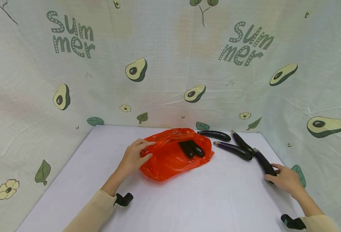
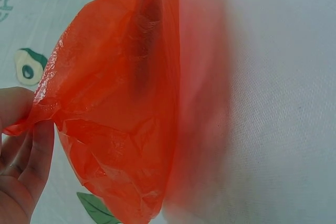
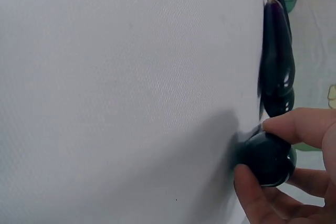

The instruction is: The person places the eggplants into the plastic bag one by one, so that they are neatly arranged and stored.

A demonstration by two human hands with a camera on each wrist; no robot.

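Note:
A red plastic bag (image 1: 165,162) lies on the table with its mouth facing me, and two dark eggplants (image 1: 186,149) show inside. My left hand (image 1: 132,156) pinches the bag's edge at its left side; the left wrist view shows the gathered plastic (image 2: 44,109) between thumb and fingers. On the right, my right hand (image 1: 287,178) grips the near end of an eggplant (image 1: 263,162), thumb on one side and fingers on the other. In the right wrist view that eggplant's rounded end (image 3: 270,158) sits between the fingers, at the tabletop.
Three more eggplants lie right of the bag: one at the back (image 1: 215,135), one slanting (image 1: 242,143), one in front (image 1: 234,150). The white table (image 1: 199,199) ends at a printed cloth (image 1: 167,42) behind and at both sides.

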